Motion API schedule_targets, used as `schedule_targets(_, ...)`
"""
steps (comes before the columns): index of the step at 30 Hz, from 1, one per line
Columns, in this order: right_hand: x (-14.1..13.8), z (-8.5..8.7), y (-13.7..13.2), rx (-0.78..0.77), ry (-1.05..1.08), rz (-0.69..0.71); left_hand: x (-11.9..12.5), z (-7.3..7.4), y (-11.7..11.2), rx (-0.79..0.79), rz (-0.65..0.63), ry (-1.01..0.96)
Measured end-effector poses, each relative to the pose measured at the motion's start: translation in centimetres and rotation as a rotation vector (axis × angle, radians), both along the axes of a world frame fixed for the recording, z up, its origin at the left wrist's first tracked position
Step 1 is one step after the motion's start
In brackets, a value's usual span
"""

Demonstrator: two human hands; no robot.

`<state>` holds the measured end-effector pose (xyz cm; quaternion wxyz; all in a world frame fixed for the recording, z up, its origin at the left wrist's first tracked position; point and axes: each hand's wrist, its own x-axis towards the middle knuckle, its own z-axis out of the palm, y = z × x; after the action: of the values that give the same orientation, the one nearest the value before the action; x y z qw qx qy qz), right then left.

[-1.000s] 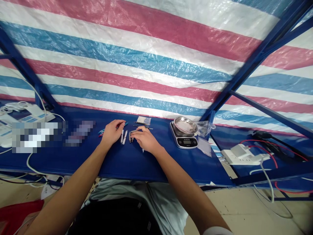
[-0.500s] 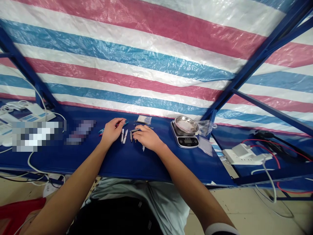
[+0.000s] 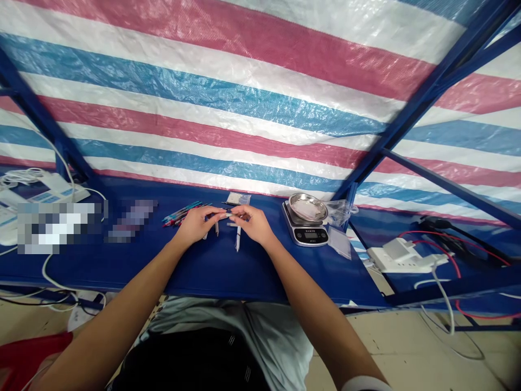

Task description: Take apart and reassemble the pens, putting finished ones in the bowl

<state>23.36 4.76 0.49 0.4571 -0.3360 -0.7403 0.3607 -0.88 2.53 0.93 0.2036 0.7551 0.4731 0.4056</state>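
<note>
My left hand [image 3: 197,224] and my right hand [image 3: 256,224] meet over the blue table, fingertips pinched together on a slim pen [image 3: 228,214] held crosswise between them. Most of the pen is hidden by my fingers. Under my right hand lies a white pen [image 3: 237,239], pointing toward me. A grey-brown pen [image 3: 217,228] rests between the hands. Beside my left hand is a pile of red, blue and dark pens [image 3: 178,214], partly covered by that hand. Just beyond the fingertips lies a small clear bag [image 3: 238,198] with pale contents.
To the right stands a kitchen scale [image 3: 311,234] with a round metal pan [image 3: 308,207]. Clear plastic bags [image 3: 339,243] lie beside it. A white power strip [image 3: 401,258] with cables is farther right. Blue frame posts and a striped sheet [image 3: 228,98] close off the back.
My left hand has moved right, off the coloured pens, and my right hand has shifted slightly right. The fingertips now meet on a pen. The coloured pen pile shows more fully.
</note>
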Motion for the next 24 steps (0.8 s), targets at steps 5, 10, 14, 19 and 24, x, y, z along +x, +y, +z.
schedule_targets(5,-0.3,0.2,-0.1,-0.281,0.192,0.067,0.0,-0.3,0.2,-0.060,0.019,-0.163)
schedule_targets(10,-0.9,-0.4,-0.6,-0.328,0.227,0.108,0.9,-0.4,0.3,-0.151,-0.081,-0.420)
schedule_targets(14,-1.2,-0.2,-1.0,-0.251,0.123,0.073,1.5,-0.2,-0.1,-0.179,-0.103,-0.446)
schedule_targets(19,-1.0,0.9,-1.4,-0.245,0.199,0.003,1.5,0.3,-0.5,0.008,-0.055,-0.211)
schedule_targets(24,-0.7,1.0,-1.3,-0.275,0.151,0.061,1.4,0.3,-0.6,0.097,-0.035,-0.082)
